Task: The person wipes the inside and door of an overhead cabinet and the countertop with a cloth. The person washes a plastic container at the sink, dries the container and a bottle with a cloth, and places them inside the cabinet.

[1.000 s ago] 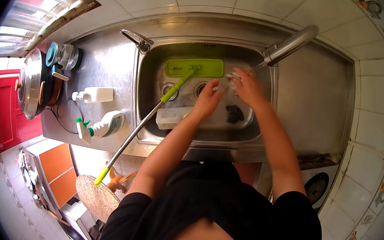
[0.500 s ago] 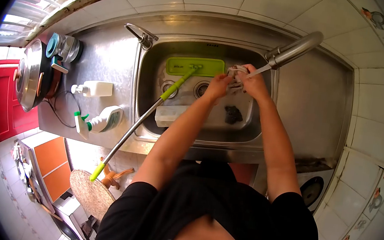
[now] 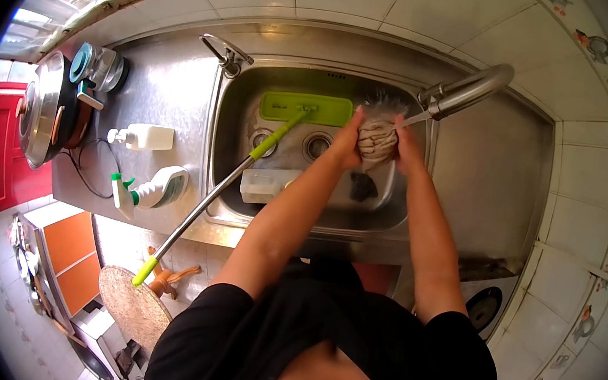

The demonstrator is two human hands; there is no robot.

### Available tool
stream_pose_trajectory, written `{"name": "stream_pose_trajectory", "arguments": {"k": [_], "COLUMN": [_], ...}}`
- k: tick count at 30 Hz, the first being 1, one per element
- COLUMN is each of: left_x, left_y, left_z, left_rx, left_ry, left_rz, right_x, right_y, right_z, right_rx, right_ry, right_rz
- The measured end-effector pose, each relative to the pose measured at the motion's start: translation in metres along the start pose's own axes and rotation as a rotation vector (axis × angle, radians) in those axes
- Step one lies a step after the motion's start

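A wet, light-coloured cloth [image 3: 378, 141] hangs bunched between my two hands, with water from the tap [image 3: 468, 92] splashing over its top. My left hand [image 3: 348, 141] grips its left side, and my right hand [image 3: 408, 148] grips its right side. Below the cloth, a dark rag [image 3: 363, 188] lies on the sink floor. The green flat mop head [image 3: 306, 109] rests at the back of the sink [image 3: 315, 220], its pole [image 3: 199, 210] leaning out over the front edge. A clear plastic container [image 3: 266, 185] sits at the sink's front left, close to my left forearm.
On the left counter [image 3: 161, 89] are a white bottle [image 3: 149, 138], a spray bottle [image 3: 164, 188], a lidded pan [image 3: 48, 109] and glass containers [image 3: 106, 71]. A second tap [image 3: 227, 57] stands at the sink's back left. A round board [image 3: 132, 306] is below the counter.
Both hands have come together under the running tap and now hold the cloth spread and hanging lower, with water splashing on it. The view has shifted slightly.
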State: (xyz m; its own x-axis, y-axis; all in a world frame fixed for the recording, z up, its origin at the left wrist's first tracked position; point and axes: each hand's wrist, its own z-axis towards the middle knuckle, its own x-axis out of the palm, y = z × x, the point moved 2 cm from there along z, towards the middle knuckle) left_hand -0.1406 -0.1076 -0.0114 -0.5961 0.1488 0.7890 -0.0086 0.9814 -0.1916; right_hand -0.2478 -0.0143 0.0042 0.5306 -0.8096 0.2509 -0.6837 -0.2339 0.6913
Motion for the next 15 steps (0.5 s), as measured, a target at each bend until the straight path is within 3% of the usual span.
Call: {"name": "stream_pose_trajectory", "arguments": {"k": [1,4,6,7,8,9,10,11,12,14,15], "left_x": [0.0,-0.017,-0.043,-0.044,-0.044,-0.02,-0.018,-0.023,-0.031,-0.028,-0.02], "left_y": [-0.002,-0.001,0.003,0.006,0.008,0.008,0.011,0.021,0.028,0.005,0.007], "left_z": [-0.003,0.008,0.024,0.017,0.012,-0.005,0.008,0.048,0.081,0.048,0.041], "left_rx": [-0.048,-0.082,-0.017,0.017,0.051,-0.129,-0.213,-0.105,-0.01,0.662,0.731], "left_ry": [0.053,0.241,-0.23,-0.18,-0.129,-0.231,-0.208,0.045,0.311,0.381,0.269], "left_rz": [-0.057,0.061,0.501,0.487,0.47,0.217,0.018,-0.166,-0.327,0.496,0.59], "right_x": [0.009,0.004,0.005,0.012,0.017,0.037,0.043,0.047,0.052,0.063,0.057], "right_y": [-0.002,-0.006,-0.001,-0.01,-0.002,0.005,-0.004,-0.012,-0.019,-0.026,-0.017], "right_z": [-0.01,-0.008,-0.001,0.006,0.004,-0.014,-0.017,-0.02,-0.029,-0.053,-0.051], "right_rx": [0.092,-0.13,-0.441,-0.543,-0.484,-0.601,-0.763,-0.922,-0.946,-0.997,-0.816], "right_ry": [0.097,0.039,-0.008,-0.183,-0.156,-0.191,-0.139,-0.103,-0.08,-0.073,-0.124], "right_rz": [0.162,-0.155,-0.445,-0.365,-0.656,-0.855,-0.805,-0.735,-0.824,-1.009,-0.909]}}
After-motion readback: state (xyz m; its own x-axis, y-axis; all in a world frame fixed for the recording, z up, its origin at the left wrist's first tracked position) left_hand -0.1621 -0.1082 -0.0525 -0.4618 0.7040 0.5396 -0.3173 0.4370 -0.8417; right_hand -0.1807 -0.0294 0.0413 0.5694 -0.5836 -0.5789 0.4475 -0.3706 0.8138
